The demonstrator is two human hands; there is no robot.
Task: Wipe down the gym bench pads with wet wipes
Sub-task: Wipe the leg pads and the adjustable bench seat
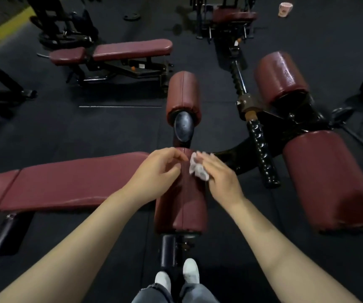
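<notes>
Feet: white shoes (181,275) stand on the dark floor at the near end of the machine, straddling its black post (169,250).
Near roller pad: the maroon roller pad (181,209) lies straight ahead, its long axis running away from the person, with a stitched seam along the top.
Right hand: the right hand (222,179) rests on the far right shoulder of that roller, fingers curled loosely over a crumpled white wet wipe (197,169) and pressing it to the vinyl.
Left hand: the left hand (157,169) is on the roller's far left side, fingers half curled and holding nothing, seemingly steadying the pad.
Key relation: the wipe sits at the far end, so most of the unwiped length lies back toward the body; judging from this, the stroke should pull along the seam toward the person, with the right hand as the working one.
Surface: glossy padded vinyl, curved, likely to let the wipe slide off to the side.
Long pad: a flat bench pad (67,183) extends leftward from the roller.
Other rollers: a second roller (182,96) lies beyond, and two larger rollers (320,178) to the right.
Room: another flat bench (115,51) and a pale cup (285,9) stand far off on the black rubber flooring (45,127).
</notes>
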